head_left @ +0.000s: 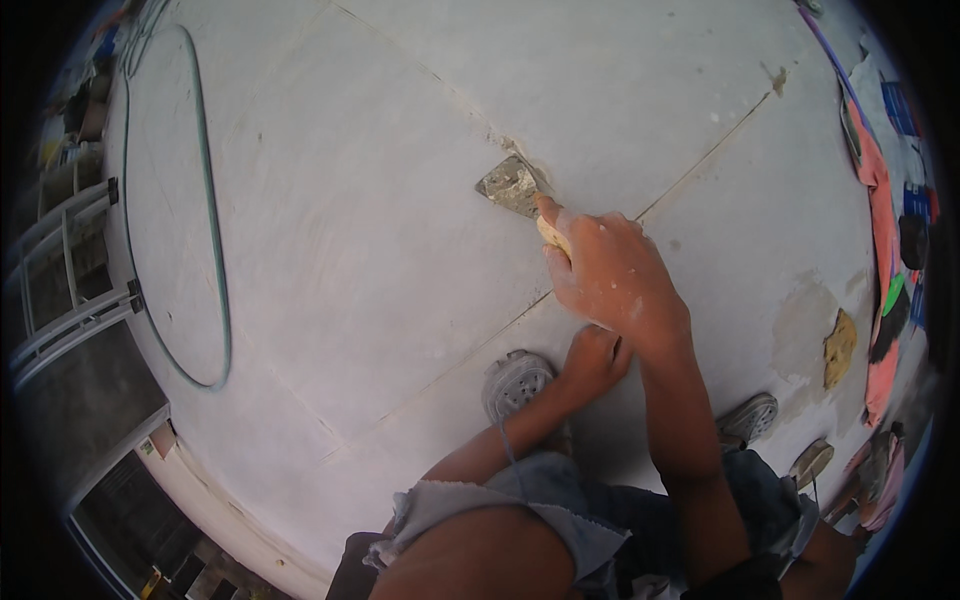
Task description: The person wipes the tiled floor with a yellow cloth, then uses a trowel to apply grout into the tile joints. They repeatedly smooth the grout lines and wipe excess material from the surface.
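My right hand [620, 275] grips the pale handle of a putty knife [512, 186], with the forefinger stretched along it toward the blade. Grey paste smears the broad blade, which is at the floor beside a joint between large grey tiles. Along that joint, next to the blade, lies a small rough patch of paste [530, 160]. Whitish specks dot the back of my right hand. Below the right wrist, my left hand [598, 358] is closed above the floor, close to my shoe [518, 383]. Whatever it may hold is hidden.
A green hose [212, 210] loops over the floor at left, beside a metal frame [68, 250]. At right, a yellowish-brown sponge [839, 348] lies by a damp patch [800, 325]. Beyond it are a salmon-pink cloth [878, 200] and assorted clutter. Another shoe [750, 416] is at lower right.
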Demonstrator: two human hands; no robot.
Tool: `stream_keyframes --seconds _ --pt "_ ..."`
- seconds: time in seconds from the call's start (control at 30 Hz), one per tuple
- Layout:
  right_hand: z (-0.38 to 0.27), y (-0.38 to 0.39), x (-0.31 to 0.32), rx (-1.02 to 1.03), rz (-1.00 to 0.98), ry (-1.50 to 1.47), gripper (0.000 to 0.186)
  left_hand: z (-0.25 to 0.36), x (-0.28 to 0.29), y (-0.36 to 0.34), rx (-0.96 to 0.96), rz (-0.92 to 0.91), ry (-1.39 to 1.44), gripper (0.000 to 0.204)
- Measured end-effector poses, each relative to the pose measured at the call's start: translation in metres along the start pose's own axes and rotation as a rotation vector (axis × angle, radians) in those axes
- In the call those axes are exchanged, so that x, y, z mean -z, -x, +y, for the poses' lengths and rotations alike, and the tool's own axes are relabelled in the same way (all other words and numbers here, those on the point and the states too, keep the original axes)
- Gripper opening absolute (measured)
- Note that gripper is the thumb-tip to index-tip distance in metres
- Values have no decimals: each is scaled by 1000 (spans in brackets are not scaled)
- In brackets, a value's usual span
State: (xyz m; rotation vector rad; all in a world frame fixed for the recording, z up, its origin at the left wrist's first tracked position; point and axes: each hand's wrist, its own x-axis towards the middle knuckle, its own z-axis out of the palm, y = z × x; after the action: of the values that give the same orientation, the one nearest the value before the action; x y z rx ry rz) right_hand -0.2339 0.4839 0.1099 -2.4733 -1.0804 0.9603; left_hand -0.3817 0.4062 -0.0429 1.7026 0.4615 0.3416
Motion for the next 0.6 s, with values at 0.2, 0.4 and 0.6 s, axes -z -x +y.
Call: stream_keyframes --seconds 0.2,0.4,0.6 --pt "-3 -3 -3 -3 12 37 53 -6 -1 -3 1 39 91 10" --pt "-6 -2 1 -36 12 4 51 -4 3 -3 -17 8 6 10" --pt "-6 0 -1 -20 12 -2 52 -7 3 0 -25 -8 -5 11"
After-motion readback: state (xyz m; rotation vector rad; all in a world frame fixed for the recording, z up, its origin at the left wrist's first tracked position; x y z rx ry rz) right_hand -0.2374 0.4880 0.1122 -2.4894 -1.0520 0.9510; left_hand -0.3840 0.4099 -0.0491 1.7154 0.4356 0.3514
